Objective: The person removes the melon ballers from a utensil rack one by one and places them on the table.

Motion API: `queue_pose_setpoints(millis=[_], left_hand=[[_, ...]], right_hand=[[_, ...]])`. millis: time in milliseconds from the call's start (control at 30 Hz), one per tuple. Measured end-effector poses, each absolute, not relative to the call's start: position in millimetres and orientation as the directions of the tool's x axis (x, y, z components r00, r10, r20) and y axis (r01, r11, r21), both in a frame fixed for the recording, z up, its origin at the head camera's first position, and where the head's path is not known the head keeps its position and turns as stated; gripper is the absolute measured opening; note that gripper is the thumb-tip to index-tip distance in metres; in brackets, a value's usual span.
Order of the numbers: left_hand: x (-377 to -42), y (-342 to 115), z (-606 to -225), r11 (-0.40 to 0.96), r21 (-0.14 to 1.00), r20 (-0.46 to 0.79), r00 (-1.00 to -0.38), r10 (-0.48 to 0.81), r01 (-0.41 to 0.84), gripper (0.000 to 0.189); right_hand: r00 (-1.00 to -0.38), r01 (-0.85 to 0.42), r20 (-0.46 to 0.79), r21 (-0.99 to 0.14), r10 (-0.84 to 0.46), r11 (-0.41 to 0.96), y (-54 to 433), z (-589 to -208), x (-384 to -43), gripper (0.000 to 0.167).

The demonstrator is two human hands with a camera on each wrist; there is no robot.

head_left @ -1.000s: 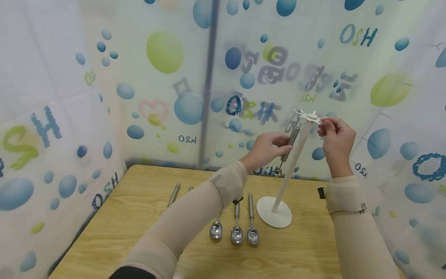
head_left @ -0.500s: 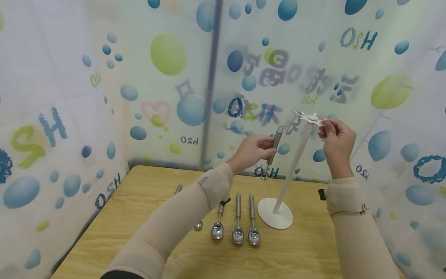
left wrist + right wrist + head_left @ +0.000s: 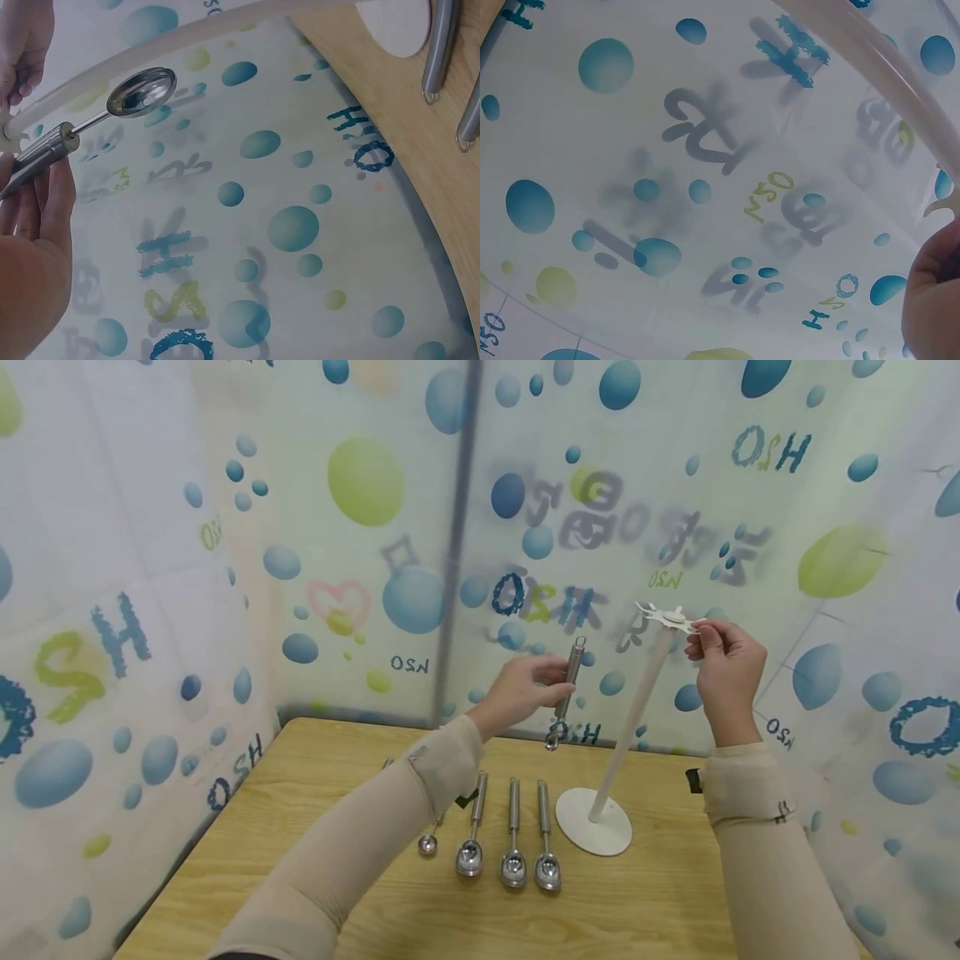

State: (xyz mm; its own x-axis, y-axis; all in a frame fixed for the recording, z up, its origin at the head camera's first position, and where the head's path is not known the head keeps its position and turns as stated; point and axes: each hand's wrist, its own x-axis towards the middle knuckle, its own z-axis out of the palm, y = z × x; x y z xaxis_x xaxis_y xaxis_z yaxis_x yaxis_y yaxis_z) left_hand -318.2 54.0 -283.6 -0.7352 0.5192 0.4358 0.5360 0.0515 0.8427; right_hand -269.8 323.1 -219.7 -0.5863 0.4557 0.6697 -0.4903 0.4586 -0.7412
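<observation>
My left hand (image 3: 517, 689) holds a steel melon baller (image 3: 570, 681) by its handle, between thumb and fingers. Its hanging loop points up and its small bowl down, in the air left of a white stand (image 3: 635, 714). In the left wrist view the melon baller's bowl (image 3: 142, 93) shows a small hole. My right hand (image 3: 729, 672) pinches the edge of the hooked ring (image 3: 670, 617) on top of the stand. Only part of the right hand (image 3: 934, 300) shows in the right wrist view, beside a hook tip.
Three larger steel scoops (image 3: 513, 867) lie side by side on the wooden table (image 3: 630, 910), left of the stand's round base (image 3: 594, 839). A smaller round scoop (image 3: 427, 844) is partly hidden behind my left sleeve. A printed curtain (image 3: 360, 610) encloses the table.
My left hand has drawn the melon baller away from the stand, to the left and slightly down. The right hand stays at the hooked ring.
</observation>
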Motion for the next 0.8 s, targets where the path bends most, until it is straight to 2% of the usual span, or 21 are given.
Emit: queue_pose_setpoints(millis=[400,800], left_hand=[[-321.6,36.5,-293.9,0.018,0.868,0.410,-0.736,0.539,0.496,0.037],[-323.5,14.8,-304.3,0.076,0.885,0.370,-0.793,0.484,0.459,0.036]], right_hand=[[-0.596,-0.494,0.661,-0.750,0.456,0.440,322.2,-220.6,-269.3,0.023],[-0.585,-0.482,0.669,-0.741,0.458,0.467,324.5,-222.0,-272.2,0.029]])
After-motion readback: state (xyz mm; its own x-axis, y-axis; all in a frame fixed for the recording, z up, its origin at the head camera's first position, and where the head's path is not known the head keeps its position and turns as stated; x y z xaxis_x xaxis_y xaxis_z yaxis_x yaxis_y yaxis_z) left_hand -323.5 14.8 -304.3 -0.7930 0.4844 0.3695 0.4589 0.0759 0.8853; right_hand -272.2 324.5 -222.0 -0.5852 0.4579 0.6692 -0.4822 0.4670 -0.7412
